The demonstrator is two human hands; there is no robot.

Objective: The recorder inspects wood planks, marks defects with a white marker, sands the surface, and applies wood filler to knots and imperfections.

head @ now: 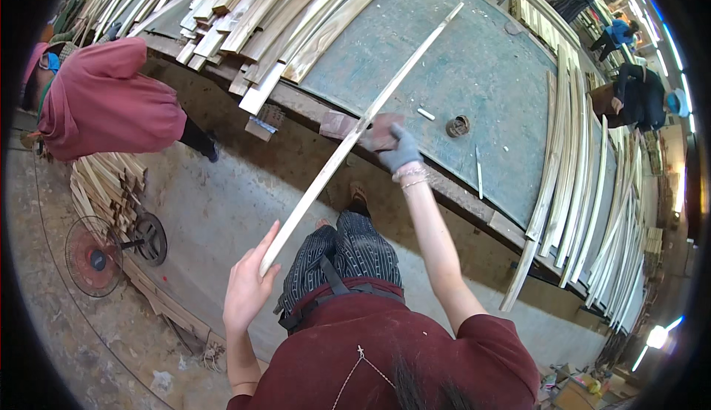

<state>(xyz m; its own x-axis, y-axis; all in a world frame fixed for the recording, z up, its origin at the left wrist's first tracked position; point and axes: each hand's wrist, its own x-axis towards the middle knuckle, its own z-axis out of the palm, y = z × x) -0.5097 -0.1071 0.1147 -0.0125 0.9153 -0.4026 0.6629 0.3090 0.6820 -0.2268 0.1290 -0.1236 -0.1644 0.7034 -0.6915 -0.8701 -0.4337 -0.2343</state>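
Note:
My bare left hand (250,279) grips the near end of a long, thin wooden strip (316,190), whose far part lies over the bench top (444,71). My right hand (401,151), in a grey glove, is closed on a reddish-brown sheet of sandpaper (387,130) right beside the strip at the bench edge. That hand is slightly blurred. Another reddish piece (338,125) lies at the edge, left of the strip. To the right on the bench are a white stick of chalk (426,114), a small round dark container (457,126) and a narrow blade-like tool (479,171).
Stacked wooden boards (266,15) cover the bench's left part, some ends overhanging. More strips (566,188) lie along the right. A person in a pink top (111,101) stands at left, near a fan (95,257) and a wood pile (105,188). Other people work at upper right.

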